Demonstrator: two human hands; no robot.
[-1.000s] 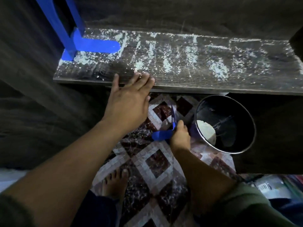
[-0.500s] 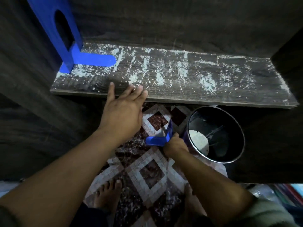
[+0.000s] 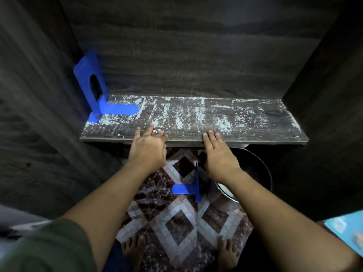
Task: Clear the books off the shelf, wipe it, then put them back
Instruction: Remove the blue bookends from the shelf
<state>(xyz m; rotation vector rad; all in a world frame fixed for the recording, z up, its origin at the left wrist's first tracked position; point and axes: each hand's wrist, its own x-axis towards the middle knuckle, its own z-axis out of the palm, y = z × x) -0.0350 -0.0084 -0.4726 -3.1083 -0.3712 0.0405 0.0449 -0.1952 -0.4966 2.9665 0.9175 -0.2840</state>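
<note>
Head view showed the dark wooden shelf (image 3: 245,132) across the middle of the frame, already cleared of books and speckled with pale dust and crumbs. Your left hand (image 3: 147,148) and right hand (image 3: 219,156) both lay at its front edge, fingers straight and close together, holding nothing, their tips resting on the board. One blue bookend (image 3: 94,91) stood on the shelf at upper left of the frame; a second blue bookend (image 3: 188,188) sat on the patterned floor (image 3: 176,222) between your forearms. A dark bin (image 3: 255,173) waited under the shelf edge, just right of your right wrist.

The wiping step looked to be in hand. You would likely do best to sweep the debris in long strokes toward the front edge above the bin, cupping one palm below to catch it. Lifting the standing bookend first would let you reach the dust around its base.

A book's (image 3: 345,228) teal corner showed at lower right of the frame. No brand, label or writing could be read anywhere.
</note>
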